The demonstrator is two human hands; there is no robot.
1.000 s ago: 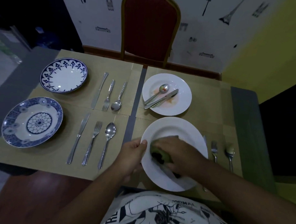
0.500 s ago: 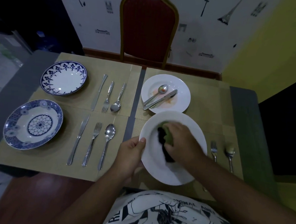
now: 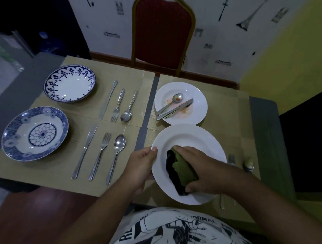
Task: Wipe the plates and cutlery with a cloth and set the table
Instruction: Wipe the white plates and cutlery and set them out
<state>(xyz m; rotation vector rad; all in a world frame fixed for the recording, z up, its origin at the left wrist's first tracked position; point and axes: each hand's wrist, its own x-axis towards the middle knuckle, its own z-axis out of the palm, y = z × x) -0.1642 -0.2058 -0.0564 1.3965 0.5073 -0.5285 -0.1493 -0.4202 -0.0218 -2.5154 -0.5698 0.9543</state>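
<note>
Your right hand has drawn the cloth from the far side of the near white plate back across its well, so this plate is judged mid-wipe. The soiled plate just beyond it is still to do. Your right fingers curl over the cloth and press it down, while your left hand pinches the plate's left rim, thumb on top.

A green-and-black cloth is lying on the plain white plate. Left of that plate, a blue rosette plate and a blue-bordered plate are sitting; beyond it, a stained white plate is showing orange smears.
</note>
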